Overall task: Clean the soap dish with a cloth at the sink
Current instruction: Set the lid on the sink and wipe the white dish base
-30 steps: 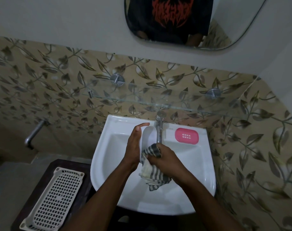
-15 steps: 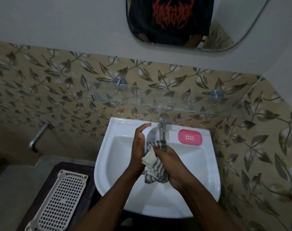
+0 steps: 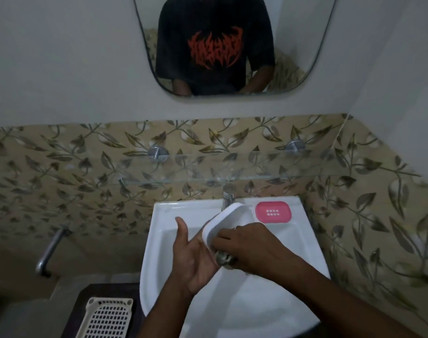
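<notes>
Far left: metal wall tap (image 3: 48, 252) on the tiled wall, cream perforated plastic tray (image 3: 108, 318) on the dark desk (image 3: 74, 311) just beside the white ceramic sink (image 3: 164, 215). Over the basin, my left hand (image 3: 196, 259) is open, thumb up, fingers (image 3: 198, 240) spread and cupped under the lower edge of the white oval plastic soap dish (image 3: 229, 222); dish is tilted, upper end near the chrome faucet (image 3: 229, 195). My right hand (image 3: 254, 245) lies across the dish's near end, fingers curled closed on a bunched grey striped cloth (image 3: 224, 259), mostly hidden, pressed against the dish. Right of that, pink slotted insert (image 3: 272, 212) lies flat on the sink's back ledge, apart from the dish. Glass shelf (image 3: 232, 167) above the sink.
</notes>
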{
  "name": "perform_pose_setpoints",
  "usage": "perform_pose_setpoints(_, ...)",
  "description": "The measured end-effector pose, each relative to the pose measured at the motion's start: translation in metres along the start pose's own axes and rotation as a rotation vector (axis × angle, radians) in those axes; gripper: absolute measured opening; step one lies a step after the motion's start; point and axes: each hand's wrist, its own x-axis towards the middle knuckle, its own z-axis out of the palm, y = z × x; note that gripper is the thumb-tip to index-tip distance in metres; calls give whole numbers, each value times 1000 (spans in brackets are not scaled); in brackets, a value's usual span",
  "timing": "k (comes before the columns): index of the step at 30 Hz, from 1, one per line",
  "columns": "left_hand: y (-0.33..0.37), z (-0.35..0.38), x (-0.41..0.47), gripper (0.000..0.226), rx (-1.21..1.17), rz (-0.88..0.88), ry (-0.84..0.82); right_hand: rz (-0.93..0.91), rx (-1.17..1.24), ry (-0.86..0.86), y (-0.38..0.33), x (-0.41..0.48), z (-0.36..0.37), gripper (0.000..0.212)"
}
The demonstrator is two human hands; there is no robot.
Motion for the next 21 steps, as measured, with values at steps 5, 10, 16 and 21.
perform_pose_setpoints(5,2,11,14,72,153,-47,28,29,-108,-24,7,-1,13,42)
perform_pose_setpoints(10,-7,6,14,57,-24,15,86,352,-36,105,27,-7,6,23)
perform_pose_setpoints(16,-15,13,21,91,46,148,146,562,-145,107,10,0,20,21)
perform_pose_setpoints(21,-23,7,26,91,4,64,188,716,293,98,-24,1,29,21)
